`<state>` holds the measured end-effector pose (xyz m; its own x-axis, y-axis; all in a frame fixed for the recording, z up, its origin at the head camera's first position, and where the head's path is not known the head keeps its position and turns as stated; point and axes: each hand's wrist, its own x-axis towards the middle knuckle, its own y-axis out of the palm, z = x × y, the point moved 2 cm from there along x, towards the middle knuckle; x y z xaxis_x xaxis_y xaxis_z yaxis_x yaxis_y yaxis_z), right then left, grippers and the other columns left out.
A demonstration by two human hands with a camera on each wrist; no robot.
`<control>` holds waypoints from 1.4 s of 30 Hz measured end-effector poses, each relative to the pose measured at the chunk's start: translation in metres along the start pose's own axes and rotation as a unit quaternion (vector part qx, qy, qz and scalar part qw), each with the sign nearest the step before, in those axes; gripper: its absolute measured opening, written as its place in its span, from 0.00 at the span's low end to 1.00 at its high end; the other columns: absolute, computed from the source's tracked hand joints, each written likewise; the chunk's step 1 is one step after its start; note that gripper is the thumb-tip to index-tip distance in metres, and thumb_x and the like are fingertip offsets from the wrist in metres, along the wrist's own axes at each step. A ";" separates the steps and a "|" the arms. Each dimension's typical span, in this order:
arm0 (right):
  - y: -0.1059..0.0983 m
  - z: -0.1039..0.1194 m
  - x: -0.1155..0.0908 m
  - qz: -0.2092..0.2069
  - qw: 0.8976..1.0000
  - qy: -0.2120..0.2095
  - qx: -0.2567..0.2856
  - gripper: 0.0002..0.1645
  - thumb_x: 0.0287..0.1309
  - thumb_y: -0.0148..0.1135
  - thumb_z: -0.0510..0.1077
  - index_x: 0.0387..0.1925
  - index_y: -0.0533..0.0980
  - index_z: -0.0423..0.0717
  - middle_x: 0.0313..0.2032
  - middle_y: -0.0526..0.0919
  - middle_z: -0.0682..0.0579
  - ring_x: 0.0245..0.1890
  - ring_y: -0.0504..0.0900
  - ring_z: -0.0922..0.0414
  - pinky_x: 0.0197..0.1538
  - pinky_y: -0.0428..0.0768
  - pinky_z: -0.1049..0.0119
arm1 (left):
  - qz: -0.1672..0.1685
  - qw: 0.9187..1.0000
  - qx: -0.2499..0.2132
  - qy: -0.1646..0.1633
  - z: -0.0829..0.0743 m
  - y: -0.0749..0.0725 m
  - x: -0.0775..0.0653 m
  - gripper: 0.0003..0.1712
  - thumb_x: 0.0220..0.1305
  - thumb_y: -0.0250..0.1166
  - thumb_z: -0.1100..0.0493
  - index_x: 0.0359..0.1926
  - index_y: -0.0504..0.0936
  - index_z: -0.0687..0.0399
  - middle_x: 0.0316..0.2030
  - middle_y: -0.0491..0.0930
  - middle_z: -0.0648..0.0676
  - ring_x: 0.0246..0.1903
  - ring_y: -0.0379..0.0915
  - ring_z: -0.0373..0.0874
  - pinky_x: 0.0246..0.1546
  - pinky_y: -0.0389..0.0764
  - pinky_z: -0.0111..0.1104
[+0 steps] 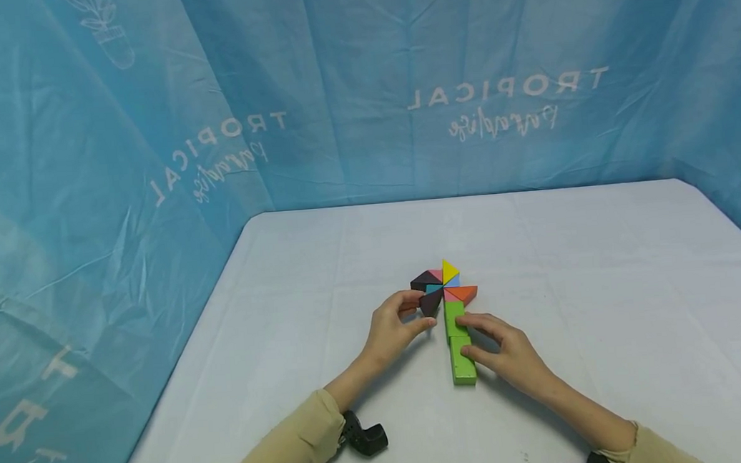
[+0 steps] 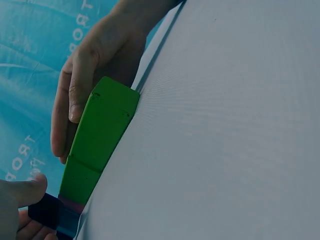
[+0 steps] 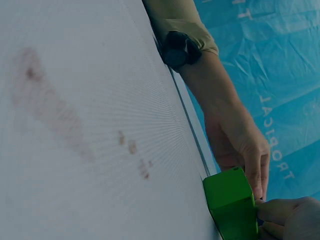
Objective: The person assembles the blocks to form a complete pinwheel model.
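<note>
My left hand [image 1: 393, 327] pinches a dark triangular block [image 1: 431, 302] between thumb and fingers; in the left wrist view that dark block [image 2: 45, 210] sits by the thumb. Beside it, small triangular blocks form a pinwheel: another dark one [image 1: 425, 280], a yellow one [image 1: 448, 270], an orange one [image 1: 467, 294], with pink and blue pieces among them. Two green blocks [image 1: 462, 361] lie end to end below the pinwheel. The right hand [image 1: 508, 351] rests index finger and thumb against their right side, fingers extended; its other fingers are partly hidden.
A white cloth covers the table [image 1: 321, 263]. Blue printed curtains [image 1: 362, 117] hang behind and at the sides. Black wrist devices [image 1: 367, 438] are strapped at both sleeves. Small brown stains [image 3: 132, 146] mark the cloth in the right wrist view.
</note>
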<state>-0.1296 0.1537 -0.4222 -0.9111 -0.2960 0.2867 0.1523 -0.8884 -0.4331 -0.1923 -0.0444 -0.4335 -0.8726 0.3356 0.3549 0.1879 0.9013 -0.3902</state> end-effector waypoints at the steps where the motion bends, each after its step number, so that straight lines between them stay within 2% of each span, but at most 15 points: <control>1: 0.000 0.000 0.000 -0.001 1.000 0.000 -0.001 0.26 0.53 0.66 0.32 0.55 0.72 0.32 0.54 0.75 0.40 0.60 0.68 0.44 0.60 0.67 0.54 | -0.001 1.000 0.001 -0.002 0.007 0.002 0.001 0.28 0.50 0.72 0.67 0.52 0.74 0.71 0.49 0.76 0.64 0.49 0.74 0.58 0.50 0.76 0.41; 4: 0.000 0.000 0.000 -0.003 1.000 -0.003 -0.004 0.26 0.53 0.66 0.32 0.55 0.73 0.32 0.54 0.76 0.40 0.60 0.69 0.44 0.60 0.67 0.54 | 0.001 1.000 0.006 -0.016 0.017 0.006 0.001 0.29 0.50 0.73 0.64 0.53 0.75 0.67 0.49 0.76 0.61 0.49 0.75 0.52 0.50 0.77 0.35; 9: 0.000 -0.005 0.000 -0.004 1.000 -0.005 -0.004 0.26 0.53 0.66 0.33 0.55 0.73 0.34 0.54 0.76 0.42 0.60 0.69 0.46 0.60 0.67 0.55 | 0.011 0.999 0.026 -0.030 0.022 0.009 0.001 0.28 0.50 0.74 0.61 0.52 0.75 0.65 0.48 0.76 0.58 0.48 0.75 0.47 0.49 0.75 0.27; 11: 0.001 -0.014 0.000 -0.004 1.000 -0.008 -0.007 0.26 0.54 0.67 0.36 0.56 0.73 0.36 0.54 0.76 0.45 0.61 0.69 0.48 0.61 0.67 0.56 | 0.014 0.999 0.033 -0.031 0.022 0.010 0.001 0.28 0.50 0.74 0.62 0.52 0.75 0.65 0.48 0.76 0.58 0.48 0.75 0.47 0.49 0.75 0.26; 15: 0.001 -0.015 0.000 -0.003 1.000 -0.006 -0.005 0.26 0.54 0.67 0.36 0.56 0.73 0.37 0.55 0.76 0.45 0.61 0.69 0.48 0.61 0.67 0.56 | 0.016 0.999 0.037 -0.029 0.020 0.008 0.000 0.29 0.50 0.74 0.61 0.52 0.75 0.65 0.49 0.76 0.58 0.49 0.75 0.47 0.50 0.75 0.27; 18: 0.001 -0.003 0.000 -0.003 1.000 -0.003 -0.002 0.26 0.53 0.66 0.32 0.55 0.73 0.32 0.54 0.76 0.41 0.60 0.69 0.45 0.60 0.67 0.53 | 0.015 0.999 0.038 -0.028 0.019 0.006 0.000 0.29 0.50 0.74 0.60 0.52 0.76 0.65 0.49 0.77 0.58 0.49 0.76 0.47 0.49 0.75 0.27; 25: 0.003 -0.030 0.001 -0.005 1.000 -0.001 -0.007 0.27 0.55 0.67 0.39 0.57 0.73 0.41 0.55 0.76 0.49 0.61 0.68 0.51 0.61 0.67 0.58 | 0.013 0.998 0.041 -0.036 0.020 0.005 0.003 0.28 0.50 0.74 0.59 0.52 0.77 0.65 0.46 0.78 0.58 0.44 0.78 0.47 0.44 0.78 0.27; 31: 0.004 -0.038 0.001 -0.004 1.000 -0.010 0.009 0.27 0.55 0.67 0.44 0.57 0.74 0.44 0.55 0.76 0.52 0.61 0.68 0.52 0.62 0.67 0.59 | 0.013 0.997 0.047 -0.055 0.021 0.007 0.008 0.29 0.51 0.73 0.57 0.53 0.77 0.64 0.43 0.80 0.57 0.41 0.79 0.45 0.41 0.79 0.25; 36: 0.005 -0.033 0.001 -0.005 1.000 -0.003 0.002 0.27 0.55 0.67 0.39 0.57 0.74 0.41 0.55 0.76 0.50 0.61 0.68 0.51 0.62 0.67 0.58 | 0.013 0.996 0.055 -0.068 0.022 0.009 0.012 0.30 0.51 0.73 0.56 0.53 0.76 0.65 0.44 0.79 0.57 0.39 0.80 0.44 0.38 0.79 0.24; 42: 0.002 -0.010 0.001 -0.008 1.000 -0.012 0.000 0.26 0.53 0.66 0.32 0.55 0.72 0.32 0.53 0.76 0.41 0.60 0.69 0.44 0.60 0.67 0.52 | 0.005 0.996 0.049 -0.071 0.021 0.010 0.014 0.29 0.52 0.73 0.57 0.52 0.76 0.66 0.45 0.79 0.58 0.37 0.81 0.43 0.35 0.80 0.24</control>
<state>-0.1342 0.1550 -0.4315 -0.9043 -0.2903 0.3130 0.1382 -0.8927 -0.4289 -0.2125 -0.0363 -0.4503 -0.9270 0.2968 0.2293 0.1590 0.8647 -0.4765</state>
